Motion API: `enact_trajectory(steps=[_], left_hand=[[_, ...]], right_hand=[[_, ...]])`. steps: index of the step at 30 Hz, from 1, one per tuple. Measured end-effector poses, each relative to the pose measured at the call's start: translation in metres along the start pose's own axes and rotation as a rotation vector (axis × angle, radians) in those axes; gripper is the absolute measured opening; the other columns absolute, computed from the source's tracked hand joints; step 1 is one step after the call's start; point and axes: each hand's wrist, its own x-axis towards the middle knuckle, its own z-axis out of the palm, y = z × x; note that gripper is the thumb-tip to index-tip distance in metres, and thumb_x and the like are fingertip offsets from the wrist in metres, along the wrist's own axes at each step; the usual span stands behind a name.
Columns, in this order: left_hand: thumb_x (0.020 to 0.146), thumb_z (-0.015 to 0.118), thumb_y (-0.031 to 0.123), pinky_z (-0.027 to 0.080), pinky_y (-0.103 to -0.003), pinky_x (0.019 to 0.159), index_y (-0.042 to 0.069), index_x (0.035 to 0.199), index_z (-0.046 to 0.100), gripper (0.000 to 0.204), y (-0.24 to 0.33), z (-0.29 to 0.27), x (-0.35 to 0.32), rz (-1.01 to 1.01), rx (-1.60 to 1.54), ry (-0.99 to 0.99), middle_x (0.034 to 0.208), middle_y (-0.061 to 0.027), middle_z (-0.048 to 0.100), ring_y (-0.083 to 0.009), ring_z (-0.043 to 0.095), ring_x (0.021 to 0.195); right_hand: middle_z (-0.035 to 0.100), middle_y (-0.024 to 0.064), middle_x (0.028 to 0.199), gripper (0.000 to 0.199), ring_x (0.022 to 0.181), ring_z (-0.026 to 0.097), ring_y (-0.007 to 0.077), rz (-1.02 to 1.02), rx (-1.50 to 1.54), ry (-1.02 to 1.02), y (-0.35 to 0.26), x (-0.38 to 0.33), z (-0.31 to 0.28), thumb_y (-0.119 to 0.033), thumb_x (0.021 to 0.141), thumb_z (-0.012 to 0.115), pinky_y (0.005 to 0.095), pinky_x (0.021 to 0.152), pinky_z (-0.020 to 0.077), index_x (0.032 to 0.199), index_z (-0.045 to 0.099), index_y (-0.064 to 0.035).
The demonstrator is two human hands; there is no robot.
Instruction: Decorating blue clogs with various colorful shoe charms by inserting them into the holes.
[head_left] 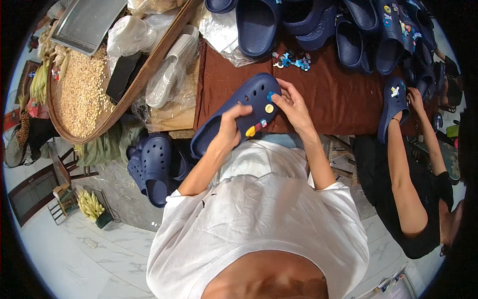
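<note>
A dark blue foam clog (pixel 214 124) is held at the table's near edge, its toe pointing away to the right. My left hand (pixel 230 128) grips its near side, thumb lying over the upper. At the toe end, my right hand (pixel 295 105) is closed around the clog, with the thumb at a small blue charm (pixel 270 95). Below that sit a round pale-yellow charm (pixel 269 108) and a yellow-and-red charm (pixel 251 131) in the clog's holes. Farther back, a small pile of loose blue and white charms (pixel 293 61) lies on the brown cloth (pixel 328 94).
Several blue clogs (pixel 256 27) crowd the far side; others (pixel 157 167) sit lower left. At left are a woven tray rim (pixel 134 82) with pale grains, a metal tray (pixel 88 22) and a white slipper (pixel 172 70). On the right, a co-worker's hand (pixel 415 98) touches a decorated clog (pixel 393 107).
</note>
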Motion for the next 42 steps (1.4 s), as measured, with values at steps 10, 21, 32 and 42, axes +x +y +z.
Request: enact_trajectory(steps=[10,21,32,42], left_hand=[[0.094,0.065,0.029,0.05,-0.033,0.092,-0.005,0.125,0.06,0.046,0.12,-0.011,-0.071,0.04,1.368,-0.147,0.118,-0.0142,0.068,-0.0219,0.066,0.105],[0.085,0.063,0.01,0.052,-0.03,0.082,-0.006,0.107,0.068,0.027,0.157,0.014,-0.171,1.026,1.32,-0.066,0.104,-0.0135,0.071,-0.0196,0.069,0.087],[0.086,0.062,0.009,0.052,-0.029,0.078,-0.004,0.106,0.068,0.025,0.134,0.008,-0.148,1.092,1.078,-0.324,0.101,-0.0124,0.071,-0.0183,0.068,0.085],[0.086,0.062,0.009,0.052,-0.028,0.075,-0.003,0.105,0.069,0.023,0.122,0.014,-0.134,1.189,0.865,-0.527,0.098,-0.0114,0.072,-0.0171,0.068,0.082]], right_hand=[[0.062,0.0145,0.121,0.041,0.107,0.06,0.0176,-0.03,-0.012,0.191,0.028,-0.006,-0.016,-0.018,0.097,0.063,0.0309,0.092,0.0495,0.132,0.052,-0.0009],[0.066,0.0124,0.116,0.033,0.107,0.063,0.0206,-0.15,-0.287,0.233,0.027,-0.005,-0.012,-0.016,0.094,0.064,0.0335,0.089,0.0527,0.124,0.057,-0.0026],[0.067,0.012,0.113,0.032,0.104,0.064,0.0205,-0.176,-0.331,0.242,0.039,-0.007,-0.022,-0.016,0.092,0.065,0.033,0.089,0.0525,0.12,0.06,-0.0031],[0.066,0.0115,0.113,0.033,0.102,0.065,0.0217,-0.179,-0.377,0.254,0.035,-0.008,-0.016,-0.017,0.092,0.065,0.0341,0.088,0.0529,0.121,0.059,-0.0028]])
